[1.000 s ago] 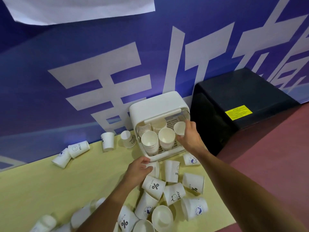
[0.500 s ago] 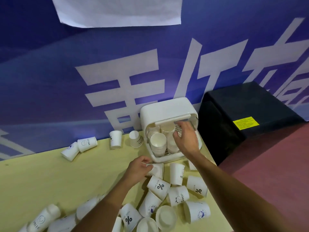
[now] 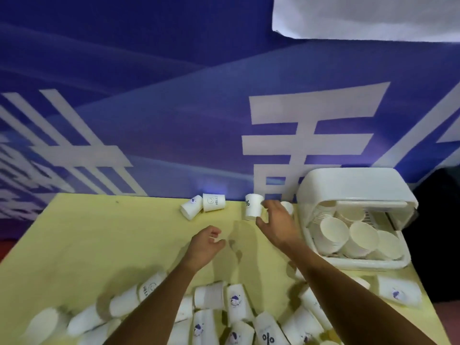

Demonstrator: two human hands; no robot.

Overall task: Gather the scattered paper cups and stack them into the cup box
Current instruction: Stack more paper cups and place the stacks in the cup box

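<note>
Right hand has left the cup box, now spread open just beside the upright % cup at the counter's back edge, left hand curled, contents unclear; should pinch mid-wall lightly, then nest it straight into the box.

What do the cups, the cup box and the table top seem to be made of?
The cups look like paper: matt white, thin rims, printed marks. The box seems to be plastic: smooth white shell, rounded moulded corners, slight sheen. The table top is pale yellow and matt; painted board or laminate, I cannot tell.
</note>
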